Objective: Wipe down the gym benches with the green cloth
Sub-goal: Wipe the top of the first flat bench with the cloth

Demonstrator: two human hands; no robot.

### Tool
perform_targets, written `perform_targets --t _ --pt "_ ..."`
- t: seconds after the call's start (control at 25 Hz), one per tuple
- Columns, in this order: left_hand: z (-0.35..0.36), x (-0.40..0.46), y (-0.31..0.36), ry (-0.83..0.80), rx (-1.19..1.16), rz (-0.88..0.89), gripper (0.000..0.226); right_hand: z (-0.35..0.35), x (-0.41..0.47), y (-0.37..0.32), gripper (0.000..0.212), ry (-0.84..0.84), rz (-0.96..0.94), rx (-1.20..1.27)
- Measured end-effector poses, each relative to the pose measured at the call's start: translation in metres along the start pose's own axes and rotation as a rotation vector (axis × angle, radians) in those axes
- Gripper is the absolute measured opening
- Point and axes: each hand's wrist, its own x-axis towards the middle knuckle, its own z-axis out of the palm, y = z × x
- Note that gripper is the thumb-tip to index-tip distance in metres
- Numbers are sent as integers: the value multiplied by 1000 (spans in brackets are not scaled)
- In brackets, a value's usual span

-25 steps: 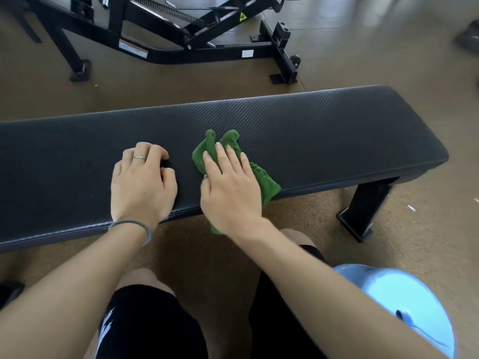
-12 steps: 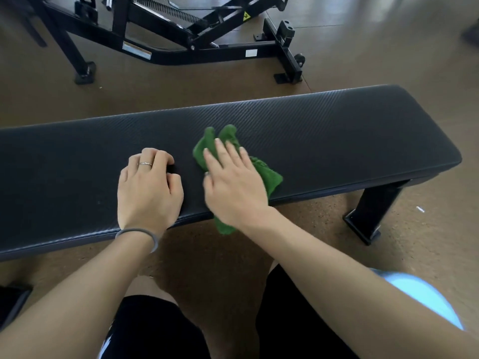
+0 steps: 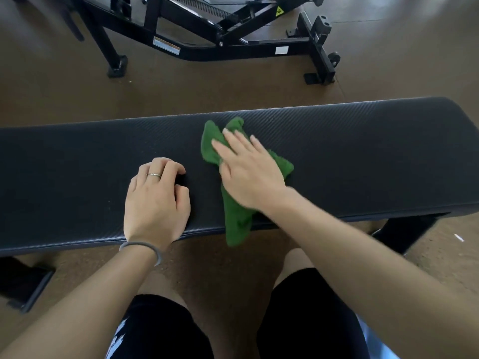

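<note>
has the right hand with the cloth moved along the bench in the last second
Yes. The right hand and green cloth slid away from the resting left hand, toward the bench's right end.

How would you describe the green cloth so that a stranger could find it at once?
Find the long black bench across the middle. On its pad, under the right hand, lies the green cloth, one end hanging over the near edge. It is the only green thing among black equipment.

Gym: padded bench [image 3: 363,141], exercise-machine frame [image 3: 233,47].
</note>
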Motion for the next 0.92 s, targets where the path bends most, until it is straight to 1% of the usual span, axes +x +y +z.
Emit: perform_targets --t 0.12,0.2,0.24,0.36,0.44,0.56,0.6,0.68,0.76,0.8,0.88,0.92 --pt "0 0 0 6 -3 -25 27 -7 66 15 57 -30 95 -24" --pt "1 1 0 8 -1 -24 26 -1 73 8 58 -16 129 -37" --pt "2 1 0 8 7 -24 27 4 66 1 59 -4 106 -42" --pt "2 1 0 7 22 -23 29 12 42 -15 58 36 -40 -32" --pt "2 1 -1 5 24 -26 29 10 50 -12 56 20 -102 -3" --pt "1 1 -2 -6 24 -35 29 2 64 13 55 -1 -95 3" --pt "1 1 -2 -4 20 -40 28 -2 66 29 57 23 -61 -17" --pt "2 0 -3 -6 14 -47 28 -12 68 76 59 73 83 -62" --pt "4 0 -2 -2 0 -46 28 -26 65 116 56 45 268 -62" --pt "4 0 -2 0 -6 -45 28 -29 63 123 56 24 348 -54" --pt "4 -1 -3 7 -6 -45 27 -24 62 98 59 29 419 -80" --pt "4 0 -3 9 -5 -43 27 -18 61 71 60 40 399 -85"
